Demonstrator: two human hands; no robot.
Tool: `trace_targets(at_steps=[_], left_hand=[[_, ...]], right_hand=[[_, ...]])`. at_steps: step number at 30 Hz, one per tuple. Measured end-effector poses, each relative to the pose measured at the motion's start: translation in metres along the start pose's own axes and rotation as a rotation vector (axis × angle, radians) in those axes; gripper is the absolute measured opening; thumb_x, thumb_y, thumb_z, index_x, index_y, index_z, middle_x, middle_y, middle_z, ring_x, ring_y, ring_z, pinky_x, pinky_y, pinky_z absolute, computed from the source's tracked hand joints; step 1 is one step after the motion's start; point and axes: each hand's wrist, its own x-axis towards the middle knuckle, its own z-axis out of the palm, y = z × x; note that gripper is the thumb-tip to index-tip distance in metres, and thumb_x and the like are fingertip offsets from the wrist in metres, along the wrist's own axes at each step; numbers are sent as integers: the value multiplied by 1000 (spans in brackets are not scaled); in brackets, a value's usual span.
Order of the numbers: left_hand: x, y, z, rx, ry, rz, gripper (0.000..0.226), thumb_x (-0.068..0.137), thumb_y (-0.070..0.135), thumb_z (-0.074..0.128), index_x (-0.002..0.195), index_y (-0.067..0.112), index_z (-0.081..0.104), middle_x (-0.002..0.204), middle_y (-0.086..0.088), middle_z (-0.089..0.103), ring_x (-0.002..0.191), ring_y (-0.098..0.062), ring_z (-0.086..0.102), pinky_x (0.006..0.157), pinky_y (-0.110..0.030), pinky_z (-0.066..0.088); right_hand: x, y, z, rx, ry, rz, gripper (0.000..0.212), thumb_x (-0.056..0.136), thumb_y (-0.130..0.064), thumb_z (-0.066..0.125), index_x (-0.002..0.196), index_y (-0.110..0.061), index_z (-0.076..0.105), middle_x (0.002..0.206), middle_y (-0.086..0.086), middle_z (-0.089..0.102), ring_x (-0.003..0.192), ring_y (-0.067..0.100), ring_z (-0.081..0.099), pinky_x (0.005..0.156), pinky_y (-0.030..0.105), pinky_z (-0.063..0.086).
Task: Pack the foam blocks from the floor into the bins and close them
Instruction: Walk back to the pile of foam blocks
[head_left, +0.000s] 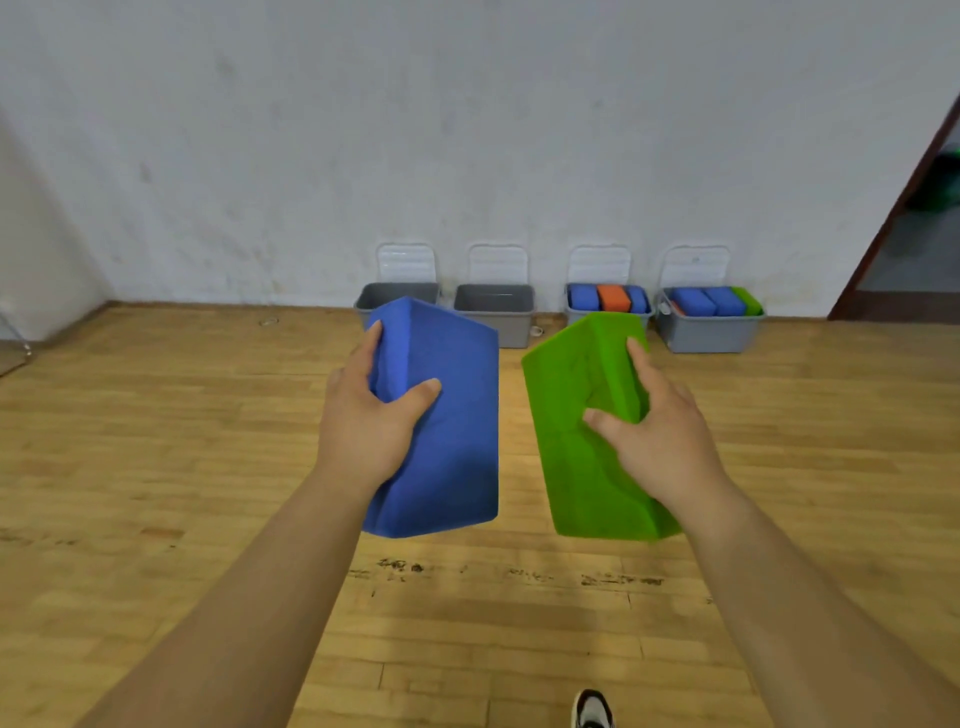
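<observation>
a: what are the hands holding?

b: the left hand (363, 415) has its fingers and thumb curled round one long edge of a blue rectangular foam block (452, 441). the right hand (654, 431) grips a green rectangular foam block (576, 467) the same way. both blocks are up off the wooden floor (156, 467), side by side with a gap between them.

a: and the bins?

b: they're ahead of the hands, in a row along the wall. the empty grey plastic bin (493, 317) sits beyond the left hand, with another beside it that's partly hidden. the filled grey plastic bin (706, 335), beyond the right hand, already holds blue and green blocks, and so does its neighbour. a clear plastic lid (406, 262) stands upright behind each one.

a: what could go wrong?

b: i'd say each grip catches one side only, so a long block could pivot or slip out if it's swung. the foam dents under the thumbs, so it may squeeze free. a block put in a full bin would probably sit above the rim and block the lid. a careless drop could also knock a lid down.
</observation>
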Motion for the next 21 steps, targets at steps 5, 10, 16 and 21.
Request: trace_targets(at_steps=[5, 10, 16, 21], left_hand=[[83, -17, 52, 9, 12, -27, 87, 80, 49, 80, 151, 53, 30, 146, 11, 46, 129, -16, 51, 105, -46, 48], [178, -16, 111, -2, 41, -39, 86, 81, 45, 81, 152, 48, 32, 142, 14, 51, 125, -15, 55, 102, -43, 51], [284, -15, 160, -53, 142, -114, 86, 81, 42, 82, 152, 46, 35, 142, 17, 53, 124, -12, 57, 104, -42, 50], [374, -38, 185, -60, 163, -162, 83, 82, 40, 82, 151, 48, 36, 135, 20, 55, 118, -10, 58, 99, -36, 51]], right_hand=[[101, 25, 30, 7, -49, 13, 90, 89, -46, 73, 155, -54, 13, 153, 2, 35, 129, 23, 46, 87, 29, 36], [229, 40, 44, 26, -76, 8, 91, 87, -46, 74, 154, -56, 14, 149, 2, 38, 122, 19, 46, 92, 33, 38], [379, 31, 59, -50, -124, -51, 93, 84, -50, 75, 154, -58, 14, 149, 7, 41, 135, 26, 42, 106, 38, 37], [473, 27, 102, -72, -157, -85, 94, 83, -51, 75, 154, -57, 13, 153, 4, 39, 138, 25, 42, 108, 39, 38]])
